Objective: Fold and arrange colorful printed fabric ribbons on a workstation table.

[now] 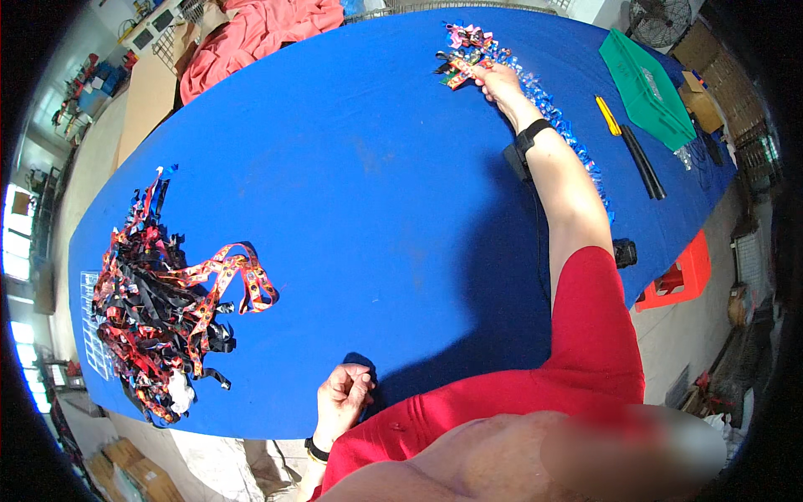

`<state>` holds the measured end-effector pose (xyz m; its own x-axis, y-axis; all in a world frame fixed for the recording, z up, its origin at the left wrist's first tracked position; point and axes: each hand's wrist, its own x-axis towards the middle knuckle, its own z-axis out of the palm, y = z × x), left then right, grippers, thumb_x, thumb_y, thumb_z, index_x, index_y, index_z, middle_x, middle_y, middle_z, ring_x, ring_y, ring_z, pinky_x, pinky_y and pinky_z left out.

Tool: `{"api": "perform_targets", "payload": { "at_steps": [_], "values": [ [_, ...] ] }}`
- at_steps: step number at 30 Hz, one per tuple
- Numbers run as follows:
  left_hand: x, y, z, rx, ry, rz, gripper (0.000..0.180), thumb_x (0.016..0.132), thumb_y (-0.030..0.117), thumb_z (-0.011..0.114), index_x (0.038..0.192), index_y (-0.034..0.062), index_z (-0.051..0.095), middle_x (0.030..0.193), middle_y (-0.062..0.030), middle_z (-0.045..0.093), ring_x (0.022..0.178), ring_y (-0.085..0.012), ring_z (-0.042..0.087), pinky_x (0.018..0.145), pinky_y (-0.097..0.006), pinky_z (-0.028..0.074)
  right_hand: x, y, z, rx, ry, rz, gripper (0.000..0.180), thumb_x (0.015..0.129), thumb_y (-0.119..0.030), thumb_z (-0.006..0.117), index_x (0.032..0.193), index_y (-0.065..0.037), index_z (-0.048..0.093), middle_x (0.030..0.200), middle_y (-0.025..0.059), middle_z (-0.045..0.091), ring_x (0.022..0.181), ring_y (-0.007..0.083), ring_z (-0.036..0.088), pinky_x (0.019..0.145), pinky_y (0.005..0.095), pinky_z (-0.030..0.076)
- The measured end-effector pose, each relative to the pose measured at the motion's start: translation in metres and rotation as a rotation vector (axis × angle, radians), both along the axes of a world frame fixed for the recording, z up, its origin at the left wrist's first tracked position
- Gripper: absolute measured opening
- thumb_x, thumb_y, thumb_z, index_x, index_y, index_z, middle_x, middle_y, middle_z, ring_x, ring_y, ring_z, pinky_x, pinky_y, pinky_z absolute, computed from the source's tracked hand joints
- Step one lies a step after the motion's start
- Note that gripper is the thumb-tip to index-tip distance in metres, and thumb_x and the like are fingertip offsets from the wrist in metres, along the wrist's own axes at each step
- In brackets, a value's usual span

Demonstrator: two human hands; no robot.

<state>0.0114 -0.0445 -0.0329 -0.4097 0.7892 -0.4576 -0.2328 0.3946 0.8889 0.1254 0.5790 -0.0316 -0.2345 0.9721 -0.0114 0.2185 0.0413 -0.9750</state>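
Note:
At the far right of the blue-covered table [335, 184], my right hand [499, 84] is closed on the end of a printed lanyard [460, 74], red and yellow. Around it lies a small bunch of pink, black and green ribbon ends [468, 38]. My left hand [341, 400] rests near the table's front edge with its fingers curled together; whatever they hold, if anything, is hidden. A large tangled heap of black, red and orange lanyards [150, 293] covers the left side. From it one orange patterned lanyard [251, 280] loops out toward the middle.
A row of blue shiny clips or ribbon ends [556, 125] runs beneath my right forearm. Farther right are a green plastic tray [644, 92], a yellow cutter [608, 115] and a black rod [642, 163]. Under the heap's left edge shows a white wire rack [94, 326]. A red stool [686, 272] stands beside the table.

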Motion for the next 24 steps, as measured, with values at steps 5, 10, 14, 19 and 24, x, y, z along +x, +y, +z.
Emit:
{"api": "perform_targets", "payload": {
  "at_steps": [5, 10, 14, 19, 24],
  "values": [
    [-0.002, -0.002, -0.004, -0.009, 0.029, 0.001, 0.011, 0.099, 0.012, 0.063, 0.104, 0.0024, 0.064, 0.079, -0.0017, 0.066, 0.062, -0.0057, 0.058, 0.056, -0.022, 0.050, 0.007, 0.025, -0.012, -0.083, -0.188, -0.018, 0.028, 0.091, -0.028, 0.072, 0.077, -0.006, 0.063, 0.062, 0.0001, 0.058, 0.044, 0.0082, 0.045, 0.036, 0.0253, 0.033],
    [-0.002, -0.003, -0.009, -0.034, 0.039, 0.017, 0.011, 0.098, 0.012, 0.064, 0.103, 0.0018, 0.064, 0.079, -0.0024, 0.066, 0.061, -0.0061, 0.058, 0.054, -0.023, 0.050, 0.005, 0.043, -0.025, -0.076, -0.253, -0.050, 0.029, 0.092, -0.026, 0.070, 0.072, -0.007, 0.064, 0.059, 0.0003, 0.057, 0.042, 0.0095, 0.044, 0.037, 0.0265, 0.033],
    [-0.001, -0.002, -0.007, -0.068, 0.046, 0.022, 0.011, 0.098, 0.013, 0.064, 0.102, 0.0017, 0.064, 0.078, -0.0033, 0.066, 0.060, -0.0062, 0.058, 0.054, -0.023, 0.050, -0.001, 0.045, -0.022, -0.101, -0.331, -0.112, 0.031, 0.092, -0.027, 0.070, 0.070, -0.007, 0.064, 0.056, -0.0002, 0.055, 0.042, 0.0109, 0.045, 0.037, 0.0281, 0.034],
    [0.000, -0.001, -0.006, -0.096, 0.037, 0.039, 0.012, 0.098, 0.013, 0.065, 0.102, 0.0019, 0.064, 0.076, -0.0037, 0.066, 0.058, -0.0066, 0.058, 0.053, -0.023, 0.050, -0.005, 0.038, -0.011, -0.121, -0.432, -0.187, 0.036, 0.089, -0.033, 0.074, 0.065, -0.008, 0.066, 0.055, 0.0003, 0.056, 0.042, 0.0118, 0.047, 0.039, 0.0284, 0.037],
    [-0.001, -0.001, -0.007, -0.068, 0.019, 0.035, 0.012, 0.098, 0.013, 0.065, 0.102, 0.0024, 0.064, 0.076, -0.0038, 0.066, 0.058, -0.0067, 0.058, 0.052, -0.023, 0.050, -0.004, 0.052, -0.024, -0.052, -0.490, -0.228, 0.037, 0.086, -0.038, 0.076, 0.066, -0.007, 0.068, 0.061, 0.0051, 0.063, 0.050, 0.0177, 0.058, 0.048, 0.0338, 0.046]
  ]
}}
